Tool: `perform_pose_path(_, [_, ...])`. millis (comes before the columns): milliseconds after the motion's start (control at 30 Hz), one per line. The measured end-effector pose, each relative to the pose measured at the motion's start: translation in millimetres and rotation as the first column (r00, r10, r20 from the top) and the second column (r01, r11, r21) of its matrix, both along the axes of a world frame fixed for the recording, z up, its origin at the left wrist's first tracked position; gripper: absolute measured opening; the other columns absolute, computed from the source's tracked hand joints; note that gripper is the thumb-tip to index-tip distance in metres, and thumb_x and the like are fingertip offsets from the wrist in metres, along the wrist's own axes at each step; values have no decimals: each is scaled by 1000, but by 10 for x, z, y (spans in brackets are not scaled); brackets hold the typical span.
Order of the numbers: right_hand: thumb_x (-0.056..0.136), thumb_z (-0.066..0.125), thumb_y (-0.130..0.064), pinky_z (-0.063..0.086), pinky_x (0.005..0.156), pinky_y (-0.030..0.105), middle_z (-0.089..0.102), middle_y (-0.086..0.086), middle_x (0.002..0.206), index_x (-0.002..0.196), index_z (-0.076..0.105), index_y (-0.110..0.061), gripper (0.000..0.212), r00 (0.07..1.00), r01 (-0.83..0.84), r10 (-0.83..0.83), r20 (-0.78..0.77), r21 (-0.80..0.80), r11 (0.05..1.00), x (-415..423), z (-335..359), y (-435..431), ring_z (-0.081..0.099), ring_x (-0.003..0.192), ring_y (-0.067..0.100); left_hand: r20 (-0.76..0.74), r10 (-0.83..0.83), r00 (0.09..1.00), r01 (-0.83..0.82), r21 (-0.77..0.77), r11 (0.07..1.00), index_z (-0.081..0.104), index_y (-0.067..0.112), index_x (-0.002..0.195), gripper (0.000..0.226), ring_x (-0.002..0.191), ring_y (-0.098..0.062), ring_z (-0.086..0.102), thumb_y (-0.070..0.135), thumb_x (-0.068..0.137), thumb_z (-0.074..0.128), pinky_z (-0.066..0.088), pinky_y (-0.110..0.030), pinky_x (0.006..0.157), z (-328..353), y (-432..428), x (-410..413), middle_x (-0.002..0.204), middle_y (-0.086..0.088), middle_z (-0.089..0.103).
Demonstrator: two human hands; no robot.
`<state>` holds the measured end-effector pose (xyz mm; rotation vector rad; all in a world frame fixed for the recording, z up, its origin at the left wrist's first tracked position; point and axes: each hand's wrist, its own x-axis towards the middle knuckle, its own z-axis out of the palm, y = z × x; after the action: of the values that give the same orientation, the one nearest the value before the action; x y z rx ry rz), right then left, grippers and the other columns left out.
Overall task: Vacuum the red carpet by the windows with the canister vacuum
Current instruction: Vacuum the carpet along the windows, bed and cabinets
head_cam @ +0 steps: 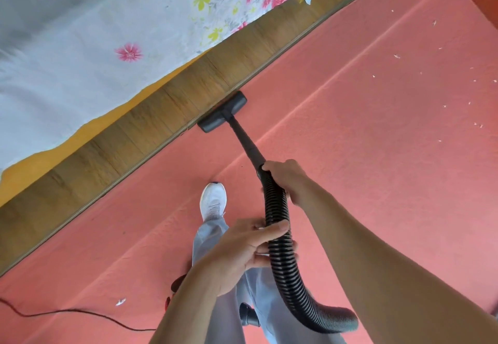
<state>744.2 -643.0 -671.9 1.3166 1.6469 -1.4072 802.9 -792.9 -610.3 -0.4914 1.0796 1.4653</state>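
Observation:
The red carpet (363, 133) fills most of the head view. A black floor nozzle (222, 113) lies on it, pressed against the wooden bed base (151, 125). A black wand (246, 144) runs back from the nozzle to a ribbed black hose (283, 252). My right hand (287, 179) grips the hose's upper end where it meets the wand. Lower down, my left hand (242, 254) holds the hose with its thumb over the ribs. The hose curves down behind my legs, where a bit of the red canister (176, 284) shows.
A floral sheet (107, 33) hangs over the bed at upper left. My white shoe (213, 202) stands on the carpet beside the hose. A dark power cord (67, 314) trails at lower left. Small white scraps (444, 106) dot the carpet at right; one scrap (120, 302) lies near the cord.

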Motion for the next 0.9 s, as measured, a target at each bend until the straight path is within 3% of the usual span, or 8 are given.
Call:
perform_pose_path(133, [82,64,-19,58,74,50,71,23,87,105,61,6,34,985,143,-139,-101,35,989,-262,49,188,70,72,34,-109,101,989,-111,-87,990,64,-4,109,54,84,-33,73,37,75,75,61,-38,83,-39,112,-152,92,-18,75])
perform_pose_path(300, [88,61,-18,53,53,32,68,19,73,102,60,5,27,920,356,-351,-173,0,934,-176,209,612,65,53,23,-163,-95,982,87,-51,995,68,3,106,39,98,-41,71,33,83,79,56,-50,92,41,367,-344,105,-25,72])
perform_pose_path(433, [89,61,-18,51,55,35,65,20,71,99,59,9,29,858,494,-486,-164,6,869,-4,201,815,64,55,24,-154,-192,969,190,-28,981,72,10,104,48,100,-34,72,45,74,82,54,-54,95,7,468,-418,101,-17,75])
perform_pose_path(600, [92,59,-16,50,52,32,65,21,73,94,57,5,21,683,725,-716,-147,17,688,28,19,816,64,52,23,-164,-258,952,241,-117,963,73,7,96,53,81,-31,73,52,69,84,56,-55,86,-119,584,-690,92,-17,76])
perform_pose_path(767, [95,56,-14,49,55,34,63,19,71,84,55,0,18,545,829,-823,-157,-47,558,-367,-253,842,62,56,25,-257,-348,902,298,-214,930,75,8,78,56,70,-32,69,61,62,79,55,-54,77,-402,733,-1191,84,-22,74])
perform_pose_path(900, [94,59,-17,51,53,32,65,19,73,86,57,1,20,431,888,-884,-180,-92,451,-739,-307,993,64,56,26,-298,-350,888,291,-225,930,77,11,81,48,82,-42,72,56,64,80,54,-61,86,-486,948,-1548,83,-19,75])
